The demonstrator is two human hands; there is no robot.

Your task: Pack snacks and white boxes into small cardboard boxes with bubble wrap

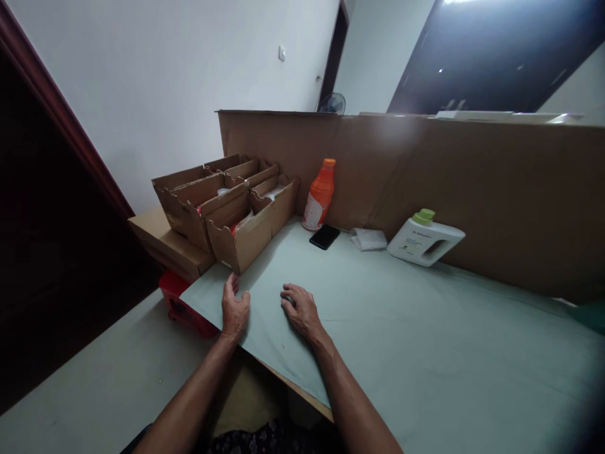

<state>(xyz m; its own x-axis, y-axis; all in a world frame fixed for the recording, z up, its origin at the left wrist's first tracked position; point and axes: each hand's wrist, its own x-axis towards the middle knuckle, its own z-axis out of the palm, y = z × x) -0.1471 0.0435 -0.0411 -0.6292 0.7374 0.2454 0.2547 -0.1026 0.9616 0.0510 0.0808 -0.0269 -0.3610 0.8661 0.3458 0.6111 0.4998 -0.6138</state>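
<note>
My left hand (235,307) rests flat on the pale green table cover (401,328), fingers together and pointing toward the nearest open cardboard box (250,230). It holds nothing. My right hand (299,309) lies palm down on the cover a little to the right, fingers loosely curled, also holding nothing. Both hands sit near the table's front left corner.
Several open cardboard boxes (198,195) stand on a flat carton (163,243) at the left. An orange bottle (320,194), a black phone (324,236), a folded white cloth (369,239) and a white jug with a green cap (424,238) line a tall cardboard wall (472,183). A red crate (182,306) sits below the table's corner.
</note>
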